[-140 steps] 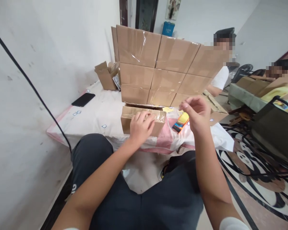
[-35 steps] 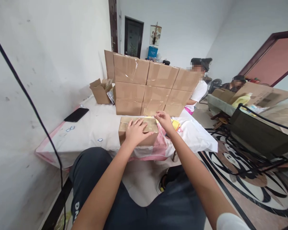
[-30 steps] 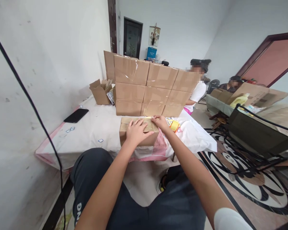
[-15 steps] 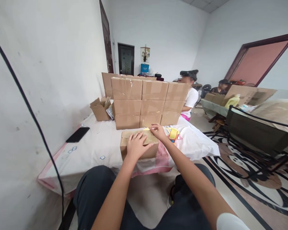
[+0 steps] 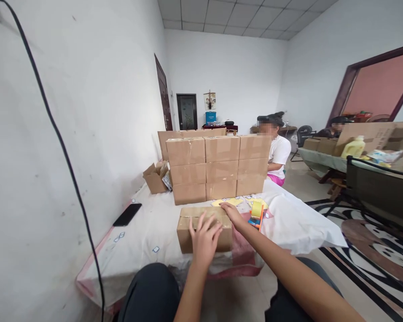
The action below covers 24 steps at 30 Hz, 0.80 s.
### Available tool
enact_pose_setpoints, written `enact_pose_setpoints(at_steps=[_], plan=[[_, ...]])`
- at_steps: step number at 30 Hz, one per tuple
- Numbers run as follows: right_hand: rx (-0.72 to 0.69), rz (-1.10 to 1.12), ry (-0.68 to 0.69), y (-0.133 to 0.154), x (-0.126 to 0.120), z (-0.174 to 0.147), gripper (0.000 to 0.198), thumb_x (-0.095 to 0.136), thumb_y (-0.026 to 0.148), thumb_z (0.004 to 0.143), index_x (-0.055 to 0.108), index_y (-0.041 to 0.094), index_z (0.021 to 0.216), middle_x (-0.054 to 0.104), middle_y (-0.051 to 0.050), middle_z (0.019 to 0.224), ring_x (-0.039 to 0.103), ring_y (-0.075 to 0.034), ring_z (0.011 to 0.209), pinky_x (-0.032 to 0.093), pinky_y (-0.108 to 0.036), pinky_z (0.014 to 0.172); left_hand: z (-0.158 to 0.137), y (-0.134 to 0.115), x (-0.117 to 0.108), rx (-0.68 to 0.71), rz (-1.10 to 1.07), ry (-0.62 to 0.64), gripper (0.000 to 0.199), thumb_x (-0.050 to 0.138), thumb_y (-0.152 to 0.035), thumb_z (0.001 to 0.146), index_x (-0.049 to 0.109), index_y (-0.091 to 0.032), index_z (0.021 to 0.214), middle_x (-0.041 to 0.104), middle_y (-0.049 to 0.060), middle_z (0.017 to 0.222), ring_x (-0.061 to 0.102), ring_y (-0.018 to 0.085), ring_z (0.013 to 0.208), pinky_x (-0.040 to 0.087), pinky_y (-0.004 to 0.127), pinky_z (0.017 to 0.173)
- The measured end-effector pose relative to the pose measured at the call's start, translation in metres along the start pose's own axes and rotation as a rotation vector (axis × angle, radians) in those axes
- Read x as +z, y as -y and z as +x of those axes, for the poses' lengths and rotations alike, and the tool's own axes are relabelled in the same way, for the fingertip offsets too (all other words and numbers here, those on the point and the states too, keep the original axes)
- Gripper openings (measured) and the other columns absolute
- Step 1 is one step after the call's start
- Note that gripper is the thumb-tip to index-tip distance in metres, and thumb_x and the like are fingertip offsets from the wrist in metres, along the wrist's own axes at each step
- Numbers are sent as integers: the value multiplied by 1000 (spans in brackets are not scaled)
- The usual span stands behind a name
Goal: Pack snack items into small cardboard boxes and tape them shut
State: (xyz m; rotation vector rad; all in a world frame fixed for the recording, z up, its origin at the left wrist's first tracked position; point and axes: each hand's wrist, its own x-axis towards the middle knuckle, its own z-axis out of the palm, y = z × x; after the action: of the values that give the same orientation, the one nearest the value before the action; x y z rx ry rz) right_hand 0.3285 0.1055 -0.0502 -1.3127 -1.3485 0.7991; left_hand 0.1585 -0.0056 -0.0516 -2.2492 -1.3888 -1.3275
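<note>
A taped cardboard box [image 5: 187, 235] sits near the front edge of the cloth-covered table [image 5: 147, 237]. My left hand [image 5: 205, 237] is at the front of its top, fingers spread. Over the far right corner of the box, my right hand [image 5: 232, 214] has its fingers bent against the edge, its fingertips partly hidden. A tape dispenser [image 5: 256, 212] with a yellow roll lies to the right of that hand. Yellow paper pieces [image 5: 227, 202] lie just behind the box.
A stack of several closed cardboard boxes [image 5: 204, 172] stands behind. At left are an opened carton [image 5: 155, 180] and a black phone [image 5: 127, 215]. A person in a white shirt [image 5: 280, 154] sits beyond the stack; another is farther right. A black cable [image 5: 65, 154] hangs at left.
My view has tilted up and shifted left. The left hand has lifted its fingers from lying flat on the box top; the right hand has moved from a pinch to the box's far right corner.
</note>
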Motion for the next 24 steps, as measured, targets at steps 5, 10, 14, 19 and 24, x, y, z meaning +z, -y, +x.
enact_pose_setpoints(at_steps=[5, 10, 14, 19, 24], plan=[[-34, 6, -85, -9, -10, -33, 43, 50, 61, 79, 68, 26, 96, 73, -12, 105, 67, -36, 111, 49, -54, 104, -23, 1, 23, 73, 0, -246, 28, 55, -22, 96, 76, -39, 104, 77, 1, 118, 66, 29, 122, 31, 63, 116], [-135, -60, 61, -19, -29, -63, 59, 50, 62, 88, 50, 31, 138, 63, -12, 136, 59, -32, 131, 47, -52, 112, -29, 5, 31, 99, -33, -317, 29, 54, -21, 96, 75, -37, 107, 80, -1, 106, 72, 23, 109, 36, 52, 114], [-269, -198, 184, -6, -42, -71, 58, 54, 55, 91, 49, 31, 144, 52, -12, 151, 47, -32, 143, 38, -55, 120, -30, 3, 23, 223, -31, -149, 31, 57, -26, 93, 69, -28, 122, 75, 4, 123, 67, 23, 122, 35, 46, 118], [-458, -478, 12, 4, -87, -20, 28, 59, 37, 90, 70, 22, 110, 65, -16, 131, 55, -36, 127, 40, -62, 112, -40, 0, 23, 237, -1, -50, 54, 63, -25, 88, 56, -18, 141, 69, 15, 132, 55, 31, 138, 24, 56, 125], [-189, -638, -222, -37, -180, 55, 19, 61, 30, 88, 75, 18, 94, 73, -11, 98, 67, -29, 98, 50, -54, 96, -52, 1, 28, 209, -4, 46, 78, 67, -17, 82, 40, -23, 155, 42, 12, 159, 29, 31, 154, 17, 59, 128]])
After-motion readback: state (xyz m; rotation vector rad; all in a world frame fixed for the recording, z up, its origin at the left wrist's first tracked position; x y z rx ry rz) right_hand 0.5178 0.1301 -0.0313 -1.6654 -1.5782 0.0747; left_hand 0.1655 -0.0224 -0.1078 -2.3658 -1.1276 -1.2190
